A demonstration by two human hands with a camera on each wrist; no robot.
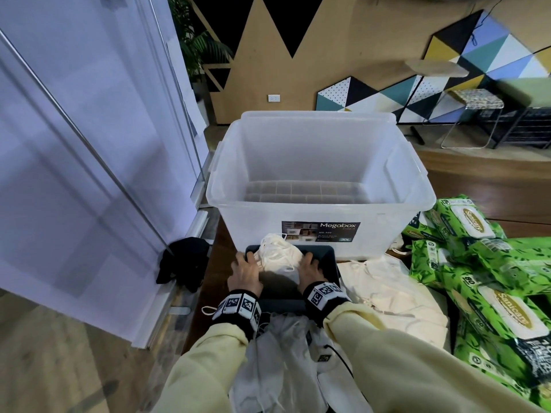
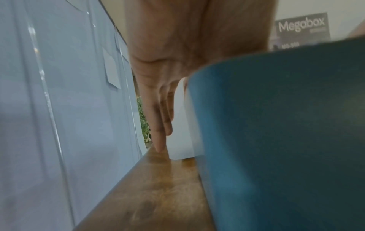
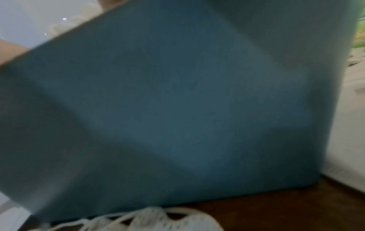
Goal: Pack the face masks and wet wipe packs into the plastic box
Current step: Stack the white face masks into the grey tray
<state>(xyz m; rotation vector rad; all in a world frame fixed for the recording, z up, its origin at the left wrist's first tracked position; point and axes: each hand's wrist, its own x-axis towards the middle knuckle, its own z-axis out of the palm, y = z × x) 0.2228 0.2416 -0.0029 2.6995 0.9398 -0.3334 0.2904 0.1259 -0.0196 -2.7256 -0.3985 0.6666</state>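
Note:
The clear Megabox plastic box [image 1: 298, 162] stands empty on the table. In front of it sits a dark blue bin [image 1: 326, 263] with a bundle of white face masks [image 1: 277, 254] inside. My left hand [image 1: 246, 271] holds the bin's left side. Its fingers [image 2: 158, 125] run straight down the outside of the bin [image 2: 276, 132]. My right hand [image 1: 310, 271] reaches over the right part of the bin beside the masks. The bin's wall [image 3: 177, 109] hides its fingers in the right wrist view. Loose masks [image 1: 387, 290] and green wet wipe packs [image 1: 492, 293] lie to the right.
A pale glass partition [image 1: 74, 144] runs close along the left of the wooden table [image 2: 158, 187]. A black cloth [image 1: 185, 263] lies at its foot. A white bag [image 1: 280, 368] hangs below my arms. A mask [image 3: 158, 218] lies by the bin's base.

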